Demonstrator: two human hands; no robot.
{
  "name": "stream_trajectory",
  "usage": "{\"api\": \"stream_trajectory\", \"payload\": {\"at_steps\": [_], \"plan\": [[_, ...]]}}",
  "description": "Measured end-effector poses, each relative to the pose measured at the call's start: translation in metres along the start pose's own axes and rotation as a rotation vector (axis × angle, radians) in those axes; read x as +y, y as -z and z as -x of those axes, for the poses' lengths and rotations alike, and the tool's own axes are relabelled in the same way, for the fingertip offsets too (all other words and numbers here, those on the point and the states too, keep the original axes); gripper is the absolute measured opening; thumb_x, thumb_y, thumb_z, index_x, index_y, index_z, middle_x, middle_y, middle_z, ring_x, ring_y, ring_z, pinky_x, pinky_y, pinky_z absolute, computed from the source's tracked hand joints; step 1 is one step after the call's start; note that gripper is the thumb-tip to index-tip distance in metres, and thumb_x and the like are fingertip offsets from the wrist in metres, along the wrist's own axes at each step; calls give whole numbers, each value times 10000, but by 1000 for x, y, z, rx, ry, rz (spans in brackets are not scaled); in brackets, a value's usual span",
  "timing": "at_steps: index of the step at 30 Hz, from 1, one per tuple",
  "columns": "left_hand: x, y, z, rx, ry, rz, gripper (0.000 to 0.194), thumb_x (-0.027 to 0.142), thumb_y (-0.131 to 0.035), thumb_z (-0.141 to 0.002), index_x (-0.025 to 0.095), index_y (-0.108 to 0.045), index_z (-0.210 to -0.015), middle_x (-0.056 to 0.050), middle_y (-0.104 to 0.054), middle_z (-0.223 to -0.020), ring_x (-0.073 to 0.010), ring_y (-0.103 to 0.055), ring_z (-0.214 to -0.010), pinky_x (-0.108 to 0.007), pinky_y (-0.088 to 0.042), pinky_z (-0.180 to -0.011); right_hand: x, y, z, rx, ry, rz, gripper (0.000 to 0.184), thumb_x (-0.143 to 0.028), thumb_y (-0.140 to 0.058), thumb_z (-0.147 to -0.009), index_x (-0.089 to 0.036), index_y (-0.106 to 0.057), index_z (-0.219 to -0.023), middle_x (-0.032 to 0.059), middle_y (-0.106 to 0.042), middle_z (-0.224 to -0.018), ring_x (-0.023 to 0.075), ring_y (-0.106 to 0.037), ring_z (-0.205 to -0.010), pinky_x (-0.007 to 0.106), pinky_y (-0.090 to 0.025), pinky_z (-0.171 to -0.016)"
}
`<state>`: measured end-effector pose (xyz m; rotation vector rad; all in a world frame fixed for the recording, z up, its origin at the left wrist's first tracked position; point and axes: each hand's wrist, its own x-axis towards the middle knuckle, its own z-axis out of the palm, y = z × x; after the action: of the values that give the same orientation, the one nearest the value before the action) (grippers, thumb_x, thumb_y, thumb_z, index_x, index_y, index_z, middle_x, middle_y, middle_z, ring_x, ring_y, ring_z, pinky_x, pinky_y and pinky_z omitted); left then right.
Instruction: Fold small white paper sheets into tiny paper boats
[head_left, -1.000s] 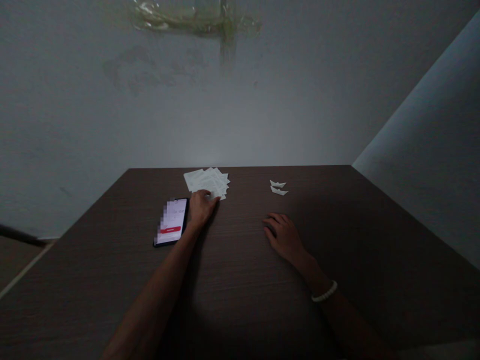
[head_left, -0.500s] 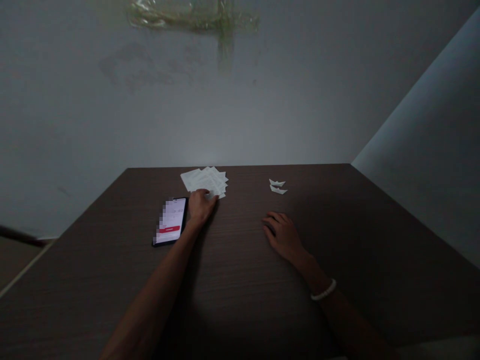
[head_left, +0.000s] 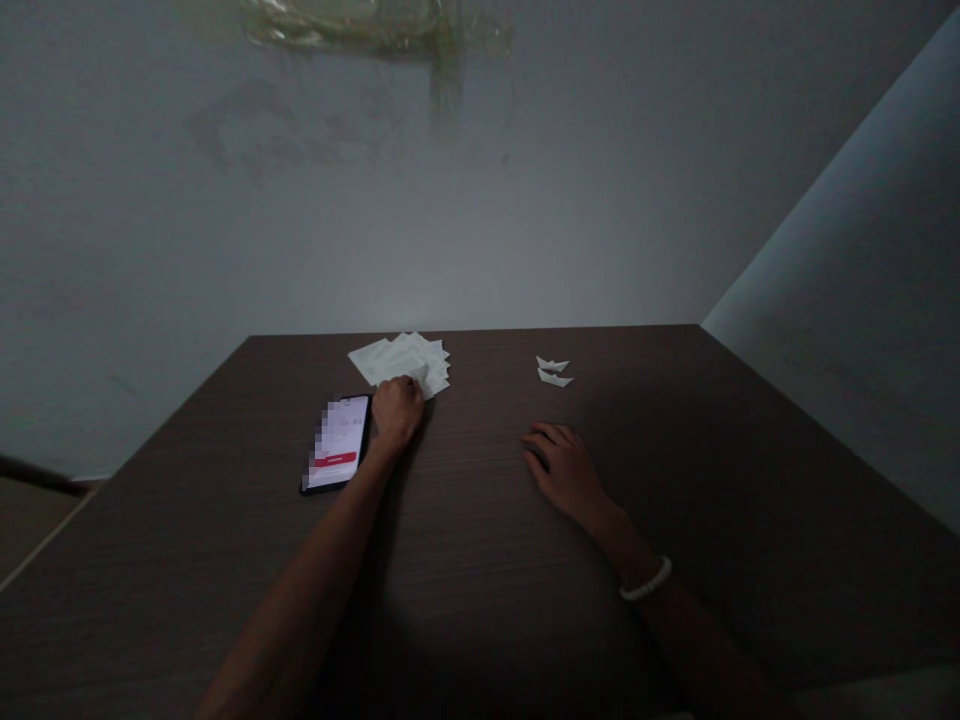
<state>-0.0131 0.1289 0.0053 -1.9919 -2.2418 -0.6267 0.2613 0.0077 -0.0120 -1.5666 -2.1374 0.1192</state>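
Dark wood tabletop [head_left: 480, 590] here: right grip [head_left: 564, 465] is laid half-open and empty at 1 o'clock, left grip [head_left: 397, 412] is curled onto a loose paper stack [head_left: 401, 358] at 12 o'clock (pinched or not can't be told), phone [head_left: 335, 443] at 11 o'clock, two small paper boats [head_left: 553, 371] further off at 1 o'clock.

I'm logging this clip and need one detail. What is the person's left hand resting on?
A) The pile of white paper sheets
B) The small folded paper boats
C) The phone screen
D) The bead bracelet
A. The left hand lies on the near edge of the white paper sheets, beside the phone.
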Motion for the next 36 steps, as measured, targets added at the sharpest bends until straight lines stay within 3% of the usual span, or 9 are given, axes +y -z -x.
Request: {"api": "stream_trajectory", "payload": {"at_steps": [9, 15, 21, 28, 36], "plan": [[2, 2, 2, 4, -27, -16, 344, 333, -483, -881, 123, -736, -980, -168, -716, -973, -279, -646, -910, -331, -473, -759, -4, 4, 0, -11, -9, 2, 250, -260, -511, -929, -204, -666, -1117, 95, -612, -1239, 250, -515, -1142, 411, -413, -968], [-1, 1, 6, 56, -48, -46, 350, 270, -406, -921, 118, -713, -992, -164, -703, -1000, -277, -642, -908, -343, -459, -770, -1, 2, 0, -1, 6, -1, 247, -262, -514, -928, -207, -660, -1120, 88, -611, -1239, 247, -519, -1133, 411, -410, -974], [5, 3, 26, 46, -257, -49, 298, 197, -405, -926, 142, -698, -928, -147, -693, -1002, -280, -611, -982, -360, -430, -846, 0, 2, 0, 5, 19, 3, 244, -265, -512, -928, -203, -661, -1111, 92, -615, -1233, 253, -521, -1132, 415, -412, -972], [11, 7, 62, -38, -464, -3, 259, 199, -433, -935, 174, -690, -909, -103, -704, -994, -228, -625, -929, -316, -451, -828, 0, 1, 0, 11, 30, 3, 250, -262, -512, -924, -211, -661, -1118, 94, -614, -1231, 256, -522, -1128, 415, -414, -964], [15, 14, 93, -151, -578, 42, 213, 203, -462, -935, 199, -673, -963, -81, -710, -1013, -202, -654, -889, -278, -490, -759, 1, -1, 0, -5, 15, 7, 257, -266, -507, -930, -201, -662, -1125, 96, -611, -1242, 254, -510, -1150, 418, -410, -978]]}}
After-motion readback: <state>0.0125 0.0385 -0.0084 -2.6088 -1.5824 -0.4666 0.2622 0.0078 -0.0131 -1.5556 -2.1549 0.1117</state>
